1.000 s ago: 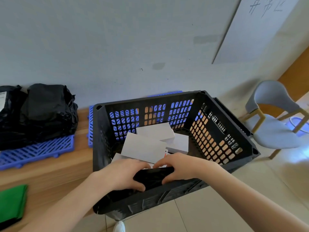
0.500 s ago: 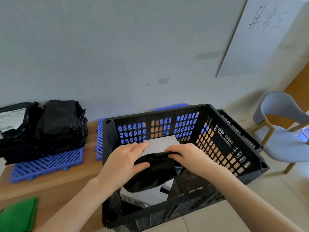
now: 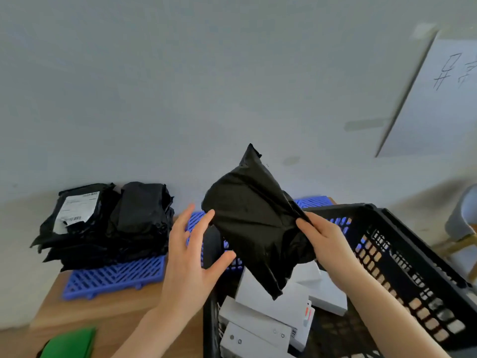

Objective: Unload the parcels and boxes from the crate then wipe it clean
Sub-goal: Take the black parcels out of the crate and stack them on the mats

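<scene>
A black plastic parcel (image 3: 254, 223) hangs in the air above the black crate (image 3: 402, 254). My right hand (image 3: 325, 244) pinches the parcel's right edge. My left hand (image 3: 192, 251) is spread flat, fingers straight, its fingertips touching the parcel's left side. Several white boxes (image 3: 268, 311) lie inside the crate, under the parcel.
A stack of black parcels (image 3: 108, 223), one with a white label, sits on a blue grid pallet (image 3: 113, 277) on the wooden surface at the left. A green cloth (image 3: 69, 343) lies at the bottom left. A grey chair (image 3: 462, 223) stands at the far right.
Both hands have lifted the black parcel out of the crate and up to the left. My left hand has let go and spread open. The view has turned left.
</scene>
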{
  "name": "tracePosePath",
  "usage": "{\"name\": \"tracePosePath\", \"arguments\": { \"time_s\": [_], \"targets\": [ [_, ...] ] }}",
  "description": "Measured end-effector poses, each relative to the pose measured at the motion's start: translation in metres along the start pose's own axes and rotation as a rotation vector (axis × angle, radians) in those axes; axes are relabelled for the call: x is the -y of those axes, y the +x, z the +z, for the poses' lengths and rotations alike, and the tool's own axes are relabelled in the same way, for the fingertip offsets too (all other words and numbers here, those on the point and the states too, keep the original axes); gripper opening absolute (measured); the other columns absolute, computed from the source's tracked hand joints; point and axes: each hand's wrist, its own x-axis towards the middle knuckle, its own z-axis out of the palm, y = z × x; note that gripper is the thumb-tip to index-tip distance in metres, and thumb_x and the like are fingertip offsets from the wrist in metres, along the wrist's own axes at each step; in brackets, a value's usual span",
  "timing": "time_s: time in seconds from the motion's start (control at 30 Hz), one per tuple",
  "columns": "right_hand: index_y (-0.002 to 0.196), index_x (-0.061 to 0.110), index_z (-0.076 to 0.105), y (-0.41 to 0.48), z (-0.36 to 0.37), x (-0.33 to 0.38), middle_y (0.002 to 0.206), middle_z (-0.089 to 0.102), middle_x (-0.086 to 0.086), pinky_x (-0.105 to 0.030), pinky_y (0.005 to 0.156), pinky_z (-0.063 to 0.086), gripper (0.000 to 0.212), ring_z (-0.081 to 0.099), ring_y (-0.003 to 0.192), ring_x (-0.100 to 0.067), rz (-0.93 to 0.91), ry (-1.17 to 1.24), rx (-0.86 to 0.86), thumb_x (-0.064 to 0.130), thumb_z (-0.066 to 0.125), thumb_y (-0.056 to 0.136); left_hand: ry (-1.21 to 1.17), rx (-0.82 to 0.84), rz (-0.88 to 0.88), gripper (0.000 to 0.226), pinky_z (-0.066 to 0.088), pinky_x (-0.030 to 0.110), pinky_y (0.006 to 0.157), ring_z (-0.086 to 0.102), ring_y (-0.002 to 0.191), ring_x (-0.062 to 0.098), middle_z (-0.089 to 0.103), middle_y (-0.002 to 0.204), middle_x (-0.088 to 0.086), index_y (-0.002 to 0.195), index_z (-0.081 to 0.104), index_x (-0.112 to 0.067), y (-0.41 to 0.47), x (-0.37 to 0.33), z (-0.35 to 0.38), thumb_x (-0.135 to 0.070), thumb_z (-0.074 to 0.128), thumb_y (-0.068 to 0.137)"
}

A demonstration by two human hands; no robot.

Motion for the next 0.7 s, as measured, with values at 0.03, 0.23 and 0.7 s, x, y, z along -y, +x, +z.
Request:
{"name": "tracePosePath", "arguments": {
  "time_s": [0.03,0.23,0.7],
  "targets": [
    [0.094,0.027,0.071,0.003,0.010,0.001,0.088,0.072,0.003,-0.035,0.076,0.051,0.021,0.068,0.087,-0.017,0.009,0.036,-0.001,0.025,0.051,0.098,-0.040,0.017,-0.033,0.071,0.038,0.051,0.111,0.020,0.146,0.010,0.015,0.157,-0.014,0.143,0.022,-0.057,0.000,0.005,0.000,-0.066,0.058,0.082],
    [0.095,0.035,0.072,0.040,0.096,0.012,0.096,0.074,0.005,-0.037,0.082,0.054,0.025,0.070,0.094,-0.014,0.057,0.178,0.007,0.022,0.051,0.099,-0.199,0.124,-0.122,0.081,0.034,0.025,0.112,0.020,0.144,-0.001,0.011,0.156,-0.025,0.144,0.013,-0.062,0.014,0.056,-0.020,-0.083,0.050,0.074],
    [0.119,0.024,0.064,0.133,0.322,0.016,0.105,0.071,0.013,-0.029,0.088,0.052,0.025,0.065,0.101,-0.003,0.157,0.048,0.212,0.020,0.048,0.101,0.019,0.015,-0.330,0.071,0.029,0.026,0.114,0.030,0.140,-0.002,0.031,0.149,-0.023,0.131,0.043,-0.051,0.061,0.240,-0.099,-0.025,0.082,0.077]
  ]
}}
